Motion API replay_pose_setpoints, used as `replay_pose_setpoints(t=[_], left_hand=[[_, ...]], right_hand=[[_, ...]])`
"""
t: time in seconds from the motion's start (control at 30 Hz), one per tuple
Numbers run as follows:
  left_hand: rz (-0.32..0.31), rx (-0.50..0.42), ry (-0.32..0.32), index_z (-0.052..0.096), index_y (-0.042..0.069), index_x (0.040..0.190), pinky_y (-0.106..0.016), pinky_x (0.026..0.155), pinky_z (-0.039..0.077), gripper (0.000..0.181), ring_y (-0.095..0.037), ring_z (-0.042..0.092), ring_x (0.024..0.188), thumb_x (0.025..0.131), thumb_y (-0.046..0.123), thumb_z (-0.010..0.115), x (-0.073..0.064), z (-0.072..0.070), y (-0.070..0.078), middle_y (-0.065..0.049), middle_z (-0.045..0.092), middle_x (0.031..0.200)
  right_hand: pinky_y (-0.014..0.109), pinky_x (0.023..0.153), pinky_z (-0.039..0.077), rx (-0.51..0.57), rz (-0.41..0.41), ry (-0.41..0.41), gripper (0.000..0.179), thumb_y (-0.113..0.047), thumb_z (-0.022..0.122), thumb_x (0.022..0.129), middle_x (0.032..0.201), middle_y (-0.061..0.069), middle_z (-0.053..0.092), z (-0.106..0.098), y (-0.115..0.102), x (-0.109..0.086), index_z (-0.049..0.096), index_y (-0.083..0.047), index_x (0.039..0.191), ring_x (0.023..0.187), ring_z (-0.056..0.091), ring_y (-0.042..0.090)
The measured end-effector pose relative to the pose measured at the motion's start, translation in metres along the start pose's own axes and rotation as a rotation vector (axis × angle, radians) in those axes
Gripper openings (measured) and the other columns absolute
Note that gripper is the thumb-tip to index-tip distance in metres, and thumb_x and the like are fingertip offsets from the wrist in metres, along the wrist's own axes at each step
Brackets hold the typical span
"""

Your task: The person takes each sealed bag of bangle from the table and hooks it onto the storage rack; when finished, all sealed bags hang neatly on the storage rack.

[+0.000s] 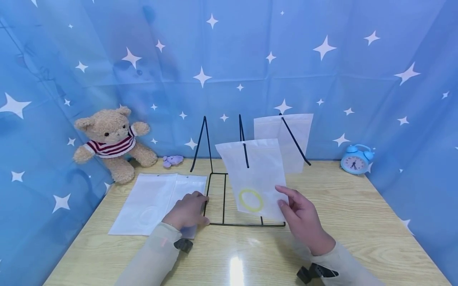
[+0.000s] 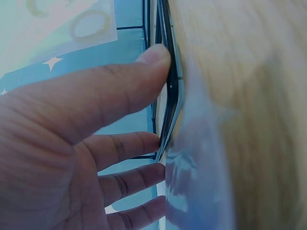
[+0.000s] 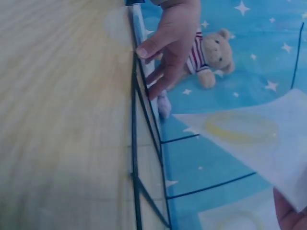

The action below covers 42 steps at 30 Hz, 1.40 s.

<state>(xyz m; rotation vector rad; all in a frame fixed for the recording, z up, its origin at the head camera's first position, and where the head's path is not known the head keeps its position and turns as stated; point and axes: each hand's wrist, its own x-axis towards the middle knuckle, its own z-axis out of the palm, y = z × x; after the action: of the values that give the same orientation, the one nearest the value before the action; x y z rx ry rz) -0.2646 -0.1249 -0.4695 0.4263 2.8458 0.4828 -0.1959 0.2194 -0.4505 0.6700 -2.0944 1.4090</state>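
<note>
A white flat zip pouch with a yellow ring inside hangs at the middle prong of a black wire display rack. My right hand holds this pouch by its lower right edge, with thumb and index finger at the border. My left hand rests at the left side of the rack's base, thumb near the front corner. In the left wrist view its thumb and fingertips meet the dark wire, fingers fairly straight. Behind, another white pouch hangs on the right prong. The left prong is bare.
More white pouches lie flat on the wooden table at left, partly under my left hand. A teddy bear and a small purple toy sit at the back left. A blue alarm clock stands back right, before a starry curtain.
</note>
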Motion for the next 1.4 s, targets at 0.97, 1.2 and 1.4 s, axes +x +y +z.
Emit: replay_pose_setpoints(t=[0.97, 1.2, 1.4], left_hand=[[0.009, 0.005, 0.019, 0.061, 0.011, 0.149, -0.065, 0.107, 0.045, 0.079, -0.04, 0.052, 0.137, 0.08, 0.037, 0.091, 0.0, 0.003, -0.001, -0.014, 0.054, 0.152], [0.009, 0.002, 0.021, 0.061, 0.012, 0.149, -0.064, 0.107, 0.046, 0.079, -0.039, 0.052, 0.137, 0.081, 0.038, 0.091, 0.0, 0.003, -0.001, -0.014, 0.054, 0.152], [0.004, -0.002, 0.014, 0.06, 0.012, 0.149, -0.065, 0.107, 0.046, 0.078, -0.039, 0.052, 0.137, 0.081, 0.037, 0.09, 0.001, 0.004, -0.002, -0.013, 0.054, 0.152]], right_hand=[[0.024, 0.043, 0.037, 0.069, 0.025, 0.126, 0.043, 0.015, 0.058, 0.099, 0.1, 0.01, 0.064, 0.011, -0.023, 0.038, 0.068, -0.003, 0.137, 0.049, 0.041, 0.004], [0.027, 0.043, 0.034, 0.047, 0.005, 0.168, 0.041, 0.015, 0.058, 0.098, 0.095, 0.007, 0.062, 0.013, -0.026, 0.046, 0.069, -0.001, 0.134, 0.046, 0.03, 0.007], [0.024, 0.044, 0.034, 0.03, -0.043, 0.182, 0.041, 0.015, 0.059, 0.098, 0.098, 0.012, 0.064, 0.015, -0.027, 0.053, 0.069, 0.0, 0.134, 0.048, 0.035, 0.007]])
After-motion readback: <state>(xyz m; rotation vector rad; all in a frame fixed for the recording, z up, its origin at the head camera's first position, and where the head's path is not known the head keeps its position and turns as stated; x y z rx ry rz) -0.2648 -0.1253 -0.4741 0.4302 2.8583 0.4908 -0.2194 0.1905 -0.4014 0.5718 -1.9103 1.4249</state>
